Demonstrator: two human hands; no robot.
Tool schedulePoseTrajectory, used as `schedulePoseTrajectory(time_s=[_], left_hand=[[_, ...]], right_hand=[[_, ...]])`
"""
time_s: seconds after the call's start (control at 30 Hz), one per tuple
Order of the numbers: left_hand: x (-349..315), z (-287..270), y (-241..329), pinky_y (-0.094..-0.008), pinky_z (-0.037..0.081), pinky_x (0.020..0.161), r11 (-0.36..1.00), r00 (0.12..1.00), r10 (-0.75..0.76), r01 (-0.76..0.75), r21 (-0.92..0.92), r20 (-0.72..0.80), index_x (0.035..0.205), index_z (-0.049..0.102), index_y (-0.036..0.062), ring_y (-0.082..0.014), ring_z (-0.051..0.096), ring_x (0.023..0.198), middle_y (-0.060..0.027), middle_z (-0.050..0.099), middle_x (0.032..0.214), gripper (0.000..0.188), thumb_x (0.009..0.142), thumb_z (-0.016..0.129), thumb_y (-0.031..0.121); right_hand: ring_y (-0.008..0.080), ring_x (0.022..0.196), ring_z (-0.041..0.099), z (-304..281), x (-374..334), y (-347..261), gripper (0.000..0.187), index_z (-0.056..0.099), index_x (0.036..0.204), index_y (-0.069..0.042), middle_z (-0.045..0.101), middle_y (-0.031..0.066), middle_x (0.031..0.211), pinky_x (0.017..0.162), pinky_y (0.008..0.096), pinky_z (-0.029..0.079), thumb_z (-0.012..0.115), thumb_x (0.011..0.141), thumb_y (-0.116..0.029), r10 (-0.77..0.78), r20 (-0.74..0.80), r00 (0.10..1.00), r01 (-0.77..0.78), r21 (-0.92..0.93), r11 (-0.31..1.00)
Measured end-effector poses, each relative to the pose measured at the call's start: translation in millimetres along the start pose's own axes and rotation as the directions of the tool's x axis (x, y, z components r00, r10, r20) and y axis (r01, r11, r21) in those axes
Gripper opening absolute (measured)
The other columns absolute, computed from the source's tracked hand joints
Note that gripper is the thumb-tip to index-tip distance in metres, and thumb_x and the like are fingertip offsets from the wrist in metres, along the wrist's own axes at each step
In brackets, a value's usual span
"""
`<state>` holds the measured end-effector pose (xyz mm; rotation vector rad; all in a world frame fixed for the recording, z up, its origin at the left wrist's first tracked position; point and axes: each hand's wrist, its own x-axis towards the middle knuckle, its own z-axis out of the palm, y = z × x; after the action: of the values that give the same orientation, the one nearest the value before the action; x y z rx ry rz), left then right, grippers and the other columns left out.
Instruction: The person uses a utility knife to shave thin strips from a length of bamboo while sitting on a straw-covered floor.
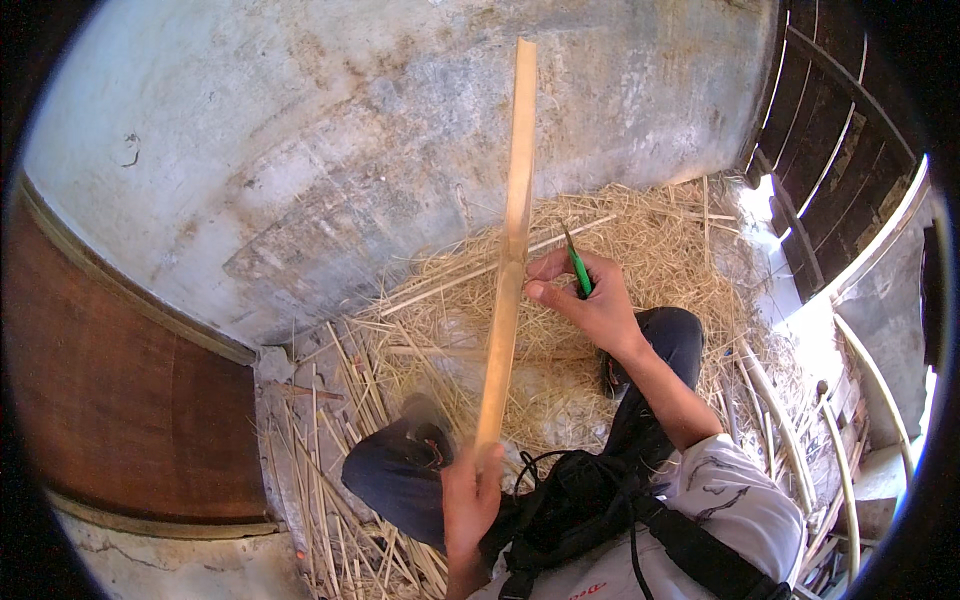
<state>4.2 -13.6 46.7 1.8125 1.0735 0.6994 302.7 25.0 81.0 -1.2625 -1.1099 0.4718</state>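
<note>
A long, pale split bamboo strip [517, 170] stands steeply in front of me, with a node near its middle. My left hand [471, 497] is closed around its lower end, close to my left knee. My right hand [603, 308] grips a green-handled knife [579, 268], whose narrow blade points up and away. The thumb and forefinger of that hand pinch toward the strip's right edge by the node, apparently touching it. Whether they hold a thin shaving there is too small to tell.
Curly shavings [640, 225] cover the floor between my bent legs and the stained wall [340, 130]. Thin bamboo sticks [325, 500] lie at the left, beside a brown wooden panel [130, 370]. Longer poles [780, 420] rest at the right, below a dark slatted panel [840, 130].
</note>
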Motion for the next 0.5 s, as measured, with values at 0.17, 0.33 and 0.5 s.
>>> schedulePoseTrajectory(time_s=[0.17,0.33,0.5], left_hand=[[0,-1,0,-0.0397,0.050,0.058,0.997,0.997,-0.074,0.074,-0.003,0.030,0.112,0.067,-0.0022,-0.0303,0.067,0.060,-0.0204,0.064,0.073,0.020,0.108,0.067,0.017],[-2,0,-2,-0.0401,0.050,0.059,0.999,0.999,-0.041,0.041,0.005,0.026,0.112,0.066,-0.0025,-0.0258,0.066,0.061,-0.0183,0.064,0.073,0.021,0.108,0.067,0.019],[-7,-2,-6,-0.0304,0.045,0.055,0.952,0.974,-0.181,0.209,-0.224,0.139,0.113,0.068,0.0004,-0.0098,0.057,0.061,-0.0022,0.061,0.072,0.023,0.110,0.067,0.023]], right_hand=[[-0.0003,0.062,0.045,4,0,5,0.020,0.080,0.101,-0.003,0.073,-0.0053,0.084,0.054,0.0237,0.036,0.085,0.097,-0.022,0.019,-0.017,1.000,-0.019,-0.013,1.000],[0.0030,0.077,0.058,3,-1,1,0.018,0.075,0.097,-0.002,0.074,-0.0012,0.086,0.066,0.0244,0.045,0.081,0.100,-0.019,0.105,0.021,0.994,-0.105,-0.015,0.994],[0.0034,0.062,0.048,-1,1,7,0.021,0.077,0.101,-0.003,0.066,-0.0039,0.077,0.054,0.0248,0.034,0.080,0.101,-0.024,0.136,0.122,0.983,-0.164,0.266,0.950]])
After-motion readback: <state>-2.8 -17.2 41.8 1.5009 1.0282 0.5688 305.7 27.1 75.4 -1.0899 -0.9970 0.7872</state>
